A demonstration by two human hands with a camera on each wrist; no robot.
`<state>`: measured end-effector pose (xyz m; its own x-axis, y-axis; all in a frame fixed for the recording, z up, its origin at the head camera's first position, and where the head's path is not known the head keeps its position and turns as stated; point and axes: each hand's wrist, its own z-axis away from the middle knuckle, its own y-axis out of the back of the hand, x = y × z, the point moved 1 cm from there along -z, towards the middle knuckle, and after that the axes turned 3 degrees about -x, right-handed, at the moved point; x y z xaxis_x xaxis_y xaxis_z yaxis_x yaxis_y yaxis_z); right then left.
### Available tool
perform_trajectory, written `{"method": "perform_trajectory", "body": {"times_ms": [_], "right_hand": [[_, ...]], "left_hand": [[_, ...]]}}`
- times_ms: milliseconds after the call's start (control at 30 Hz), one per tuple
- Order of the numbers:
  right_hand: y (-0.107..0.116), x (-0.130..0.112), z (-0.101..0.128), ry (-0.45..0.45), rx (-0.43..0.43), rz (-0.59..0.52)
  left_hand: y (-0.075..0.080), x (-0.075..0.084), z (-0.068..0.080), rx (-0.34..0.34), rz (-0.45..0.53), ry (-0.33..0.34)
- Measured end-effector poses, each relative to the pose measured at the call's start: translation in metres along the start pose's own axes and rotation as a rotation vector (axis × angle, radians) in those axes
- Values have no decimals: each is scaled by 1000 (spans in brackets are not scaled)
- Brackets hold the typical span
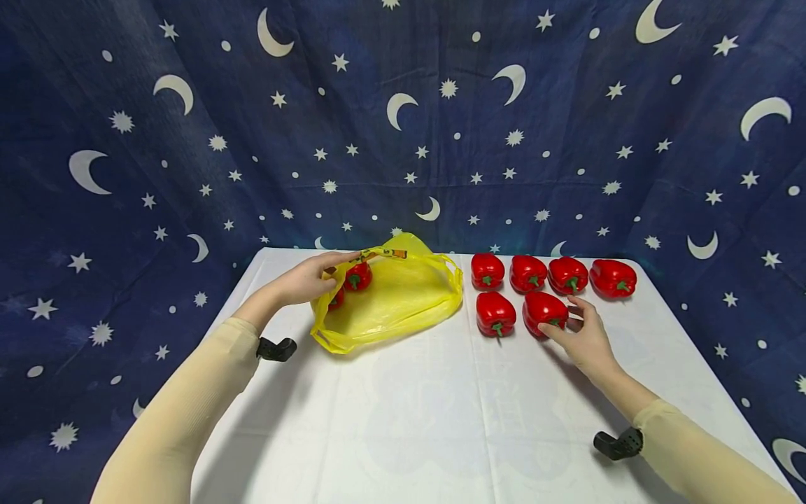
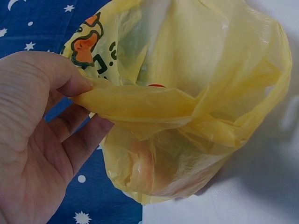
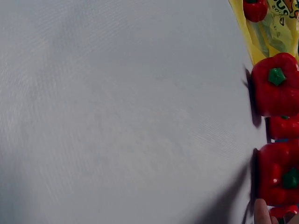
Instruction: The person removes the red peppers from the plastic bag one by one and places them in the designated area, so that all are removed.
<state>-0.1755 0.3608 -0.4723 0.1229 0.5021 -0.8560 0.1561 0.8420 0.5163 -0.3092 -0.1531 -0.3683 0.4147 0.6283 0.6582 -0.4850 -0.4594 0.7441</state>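
Observation:
My left hand (image 1: 315,278) pinches the rim of a yellow plastic bag (image 1: 409,294), whose mouth gapes toward me in the head view. Two red bell peppers show inside the bag, one (image 1: 357,277) by the fingers and another (image 1: 336,299) partly hidden by the plastic. In the left wrist view, thumb and fingers hold a folded edge of the bag (image 2: 140,105). My right hand (image 1: 587,339) is at the near right side of a front-row bell pepper (image 1: 543,311), thumb and fingers spread beside it. Its fingertips (image 3: 261,212) appear by that pepper in the right wrist view.
Another bell pepper (image 1: 495,313) sits left of it in the front row. Several more stand behind, from one (image 1: 488,271) near the bag to one (image 1: 613,278) at the right. A white cloth (image 1: 428,420) covers the table; a starry blue curtain (image 1: 403,140) hangs around it.

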Motion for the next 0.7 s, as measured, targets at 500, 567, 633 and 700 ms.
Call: {"method": "perform_trajectory", "body": {"times_ms": [500, 567, 633, 700], "right_hand": [[1, -76, 20, 336, 122, -9], [-10, -88, 24, 368, 75, -9], [-23, -99, 26, 394, 15, -16], [-37, -110, 28, 419, -49, -22]], "left_hand": [[1, 0, 7, 14, 5, 5], [0, -1, 7, 16, 4, 3], [0, -1, 6, 21, 5, 3], [0, -1, 7, 25, 1, 6]]}}
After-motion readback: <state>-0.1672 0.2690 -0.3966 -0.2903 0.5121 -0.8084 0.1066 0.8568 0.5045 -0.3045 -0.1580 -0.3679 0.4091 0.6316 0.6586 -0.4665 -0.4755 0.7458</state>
